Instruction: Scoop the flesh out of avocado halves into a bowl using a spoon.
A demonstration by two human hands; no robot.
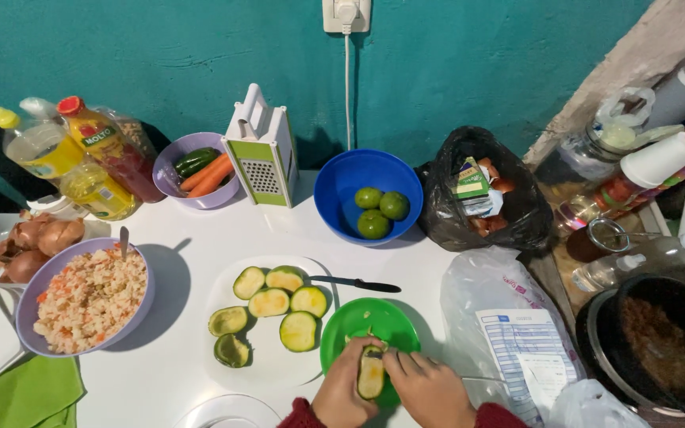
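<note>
My left hand (341, 392) and my right hand (430, 390) together grip a halved green squash piece (371, 372) over a green plate (366, 321) at the table's near edge. Just left of it, a white plate (267, 361) carries several cut squash halves (269, 302), cut sides up. A black-handled knife (356, 283) rests on that plate's far right rim, blade on the plate.
A lilac bowl of rice mix with a spoon (89, 297) stands left. A blue bowl of limes (368, 194), a box grater (263, 150), a bowl of carrots and cucumber (198, 170) and oil bottles (93, 162) line the wall. A black bag (481, 194), a clear bag (509, 317) and a dark pot (660, 341) sit right.
</note>
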